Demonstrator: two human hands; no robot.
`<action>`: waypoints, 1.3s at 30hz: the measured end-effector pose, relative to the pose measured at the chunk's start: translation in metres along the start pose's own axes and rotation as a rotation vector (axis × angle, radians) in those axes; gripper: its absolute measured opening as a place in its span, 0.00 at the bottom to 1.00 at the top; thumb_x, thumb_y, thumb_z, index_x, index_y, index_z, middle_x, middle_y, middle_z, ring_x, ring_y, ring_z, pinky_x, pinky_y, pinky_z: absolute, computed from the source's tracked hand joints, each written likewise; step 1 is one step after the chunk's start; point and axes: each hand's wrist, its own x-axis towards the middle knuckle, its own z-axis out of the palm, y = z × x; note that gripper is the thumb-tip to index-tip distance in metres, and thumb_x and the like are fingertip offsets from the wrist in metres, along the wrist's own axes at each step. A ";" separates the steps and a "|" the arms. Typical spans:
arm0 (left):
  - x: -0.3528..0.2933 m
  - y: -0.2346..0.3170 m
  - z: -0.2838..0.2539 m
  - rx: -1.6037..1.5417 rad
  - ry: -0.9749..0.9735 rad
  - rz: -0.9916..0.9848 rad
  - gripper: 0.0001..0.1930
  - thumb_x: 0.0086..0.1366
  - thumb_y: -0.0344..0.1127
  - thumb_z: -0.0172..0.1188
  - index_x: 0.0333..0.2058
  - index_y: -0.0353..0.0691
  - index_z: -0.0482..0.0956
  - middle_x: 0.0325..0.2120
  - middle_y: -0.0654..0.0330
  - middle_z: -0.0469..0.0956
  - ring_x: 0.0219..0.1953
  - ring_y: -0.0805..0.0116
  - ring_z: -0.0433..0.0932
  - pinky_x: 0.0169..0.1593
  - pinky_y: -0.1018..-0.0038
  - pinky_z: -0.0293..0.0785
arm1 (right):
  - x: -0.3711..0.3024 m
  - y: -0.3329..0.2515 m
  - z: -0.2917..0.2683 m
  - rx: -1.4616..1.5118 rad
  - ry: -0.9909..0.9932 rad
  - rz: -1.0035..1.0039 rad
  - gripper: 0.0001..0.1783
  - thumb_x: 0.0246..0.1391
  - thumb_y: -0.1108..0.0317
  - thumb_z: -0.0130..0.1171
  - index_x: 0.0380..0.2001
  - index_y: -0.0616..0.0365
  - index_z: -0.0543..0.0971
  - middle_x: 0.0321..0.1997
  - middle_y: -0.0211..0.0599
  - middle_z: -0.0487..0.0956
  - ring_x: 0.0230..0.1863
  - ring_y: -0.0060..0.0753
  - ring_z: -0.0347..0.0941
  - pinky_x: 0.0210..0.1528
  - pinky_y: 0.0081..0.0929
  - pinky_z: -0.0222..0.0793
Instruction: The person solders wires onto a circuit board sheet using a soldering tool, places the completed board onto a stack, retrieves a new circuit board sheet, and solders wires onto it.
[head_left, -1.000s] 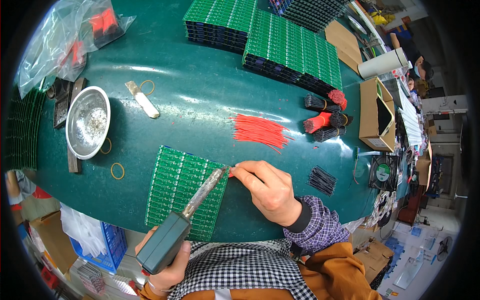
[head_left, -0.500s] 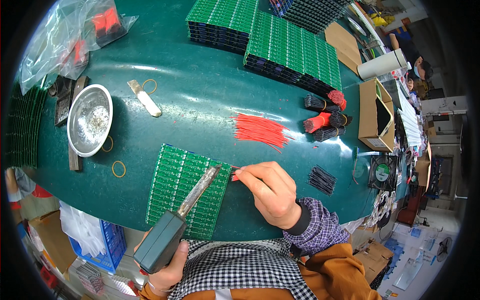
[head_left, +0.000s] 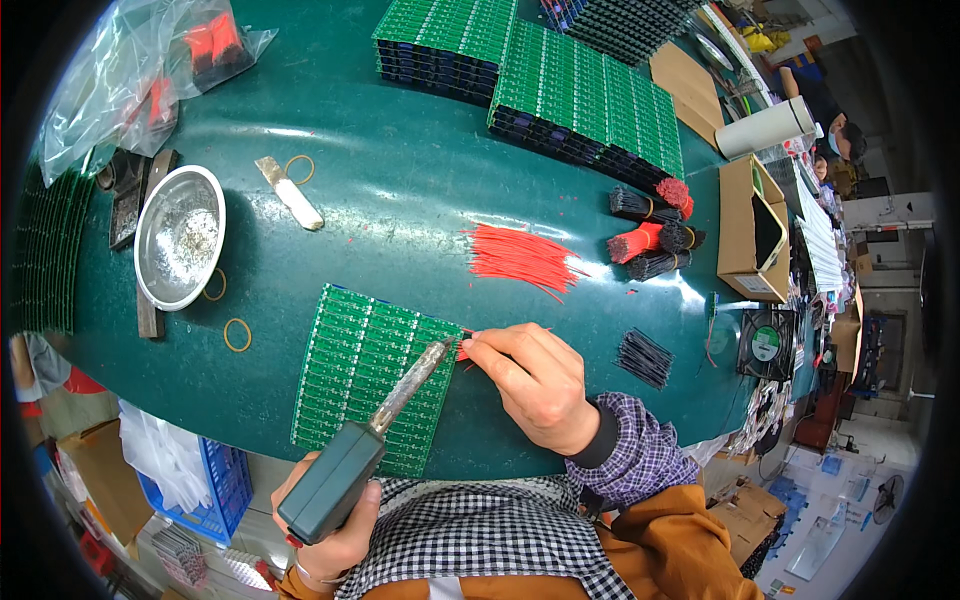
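Note:
My left hand (head_left: 345, 535) is closed round the dark green handle of a soldering iron (head_left: 335, 482). The iron's tip reaches the upper right edge of a green circuit board panel (head_left: 345, 370), which lies flat near the table's front. At that edge my right hand (head_left: 540, 385) pinches a thin red wire (head_left: 463, 349) between thumb and forefinger, its end close to the iron's tip. Whether tip and wire touch is too small to tell. Beyond the board lies a loose pile of red wires (head_left: 520, 258). A small pile of black wires (head_left: 644, 358) rests right of my right hand.
Stacked circuit board panels (head_left: 590, 100) stand at the back. Bundled wires (head_left: 650, 240) and a cardboard box (head_left: 752, 230) are at the right. On the left are a white-rimmed bowl (head_left: 180, 240), rubber bands (head_left: 238, 335), a flat white-handled tool (head_left: 290, 195) and plastic bags (head_left: 110, 80).
The soldering iron has moved right and its tip slightly down, to the board's edge beside my right fingers. My right hand has shifted slightly left with the red wire.

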 end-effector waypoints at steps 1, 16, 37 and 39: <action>0.000 0.000 0.000 0.000 0.000 0.000 0.17 0.54 0.32 0.75 0.41 0.30 0.87 0.34 0.48 0.84 0.29 0.56 0.85 0.32 0.67 0.79 | 0.001 0.000 0.000 0.017 0.003 0.006 0.19 0.41 0.82 0.69 0.41 0.64 0.84 0.38 0.41 0.85 0.33 0.38 0.82 0.32 0.30 0.78; 0.000 -0.005 0.001 0.011 -0.022 0.078 0.15 0.53 0.29 0.74 0.39 0.30 0.87 0.31 0.49 0.83 0.27 0.57 0.83 0.31 0.66 0.77 | -0.002 0.001 0.000 -0.014 -0.020 0.012 0.14 0.46 0.75 0.68 0.39 0.65 0.85 0.40 0.37 0.83 0.37 0.33 0.81 0.34 0.28 0.77; -0.012 -0.012 -0.004 -0.042 0.064 0.015 0.17 0.55 0.33 0.75 0.41 0.30 0.85 0.32 0.50 0.82 0.29 0.59 0.83 0.32 0.67 0.77 | -0.003 -0.006 0.000 -0.008 0.058 -0.022 0.15 0.43 0.77 0.69 0.38 0.65 0.85 0.39 0.38 0.83 0.37 0.36 0.82 0.35 0.30 0.77; -0.010 -0.011 -0.003 -0.040 0.064 0.031 0.17 0.55 0.32 0.75 0.41 0.29 0.86 0.33 0.49 0.83 0.29 0.57 0.84 0.33 0.67 0.78 | -0.004 -0.004 0.000 -0.015 0.052 -0.010 0.15 0.43 0.76 0.69 0.38 0.65 0.85 0.39 0.38 0.83 0.37 0.36 0.81 0.35 0.30 0.77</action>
